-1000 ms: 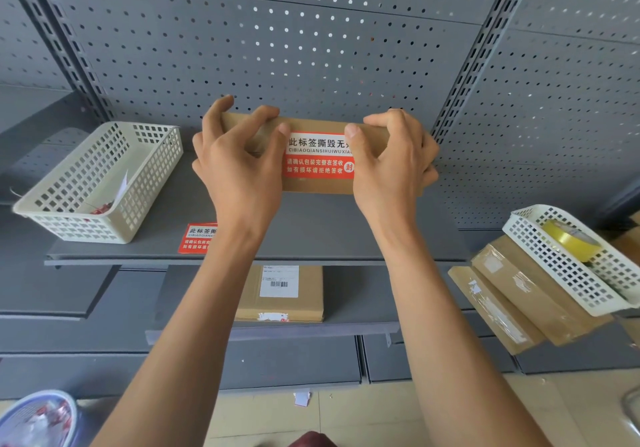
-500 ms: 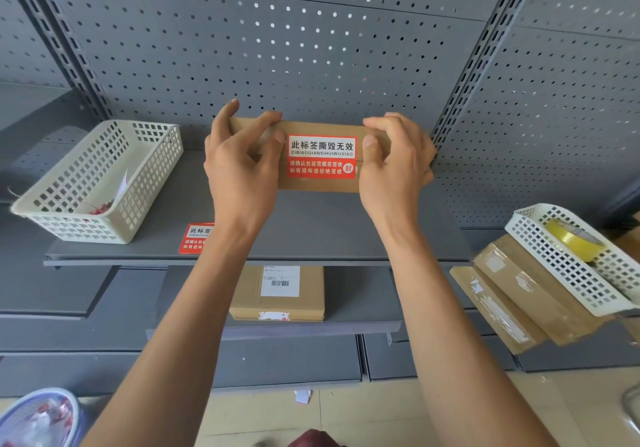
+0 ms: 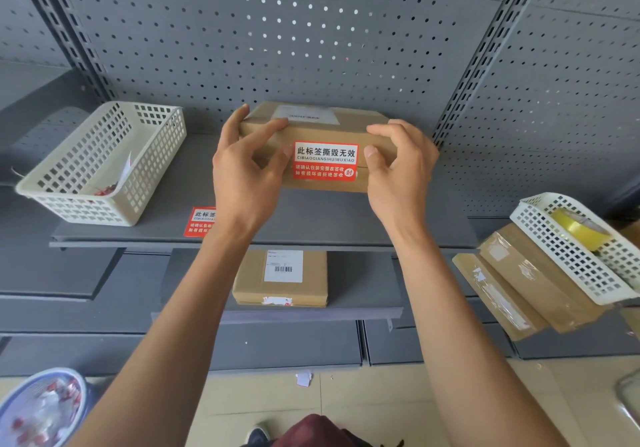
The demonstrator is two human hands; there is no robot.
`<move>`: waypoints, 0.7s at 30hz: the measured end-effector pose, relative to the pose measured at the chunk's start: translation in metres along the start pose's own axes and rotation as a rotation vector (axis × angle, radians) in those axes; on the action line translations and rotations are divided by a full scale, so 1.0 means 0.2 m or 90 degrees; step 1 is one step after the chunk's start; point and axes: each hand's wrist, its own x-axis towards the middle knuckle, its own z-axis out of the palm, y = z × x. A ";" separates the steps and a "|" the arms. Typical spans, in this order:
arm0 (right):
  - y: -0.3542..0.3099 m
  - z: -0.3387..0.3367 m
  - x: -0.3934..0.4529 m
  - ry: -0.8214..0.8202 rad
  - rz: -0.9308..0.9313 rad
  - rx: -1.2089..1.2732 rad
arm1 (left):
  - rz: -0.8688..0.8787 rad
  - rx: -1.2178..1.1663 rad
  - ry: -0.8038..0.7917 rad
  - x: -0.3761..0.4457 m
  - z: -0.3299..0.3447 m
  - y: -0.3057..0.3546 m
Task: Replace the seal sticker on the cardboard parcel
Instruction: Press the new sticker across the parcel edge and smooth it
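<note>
Gripping the parcel (image 3: 313,135) at its 9 o'clock end, the left hand (image 3: 247,173) clasps it on the shelf (image 3: 166,201); the new sticker (image 3: 325,161) sits across the front seam. At 3 o'clock the right hand (image 3: 398,166) holds the other end. The task looks nearly done; next, I judge, comes pressing the sticker's edges flat.

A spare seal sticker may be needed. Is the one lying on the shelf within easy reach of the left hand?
Probably yes: the spare sticker lies just beside the left wrist, uncovered, but the left hand must release the parcel first.
</note>
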 end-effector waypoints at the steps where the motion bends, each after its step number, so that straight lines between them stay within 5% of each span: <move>1: 0.02 0.00 -0.01 -0.003 0.000 -0.003 | 0.001 0.002 -0.008 -0.01 0.00 -0.02; 21: 0.23 0.06 -0.24 -0.008 -0.007 -0.026 | -0.003 0.066 -0.057 -0.21 0.06 -0.18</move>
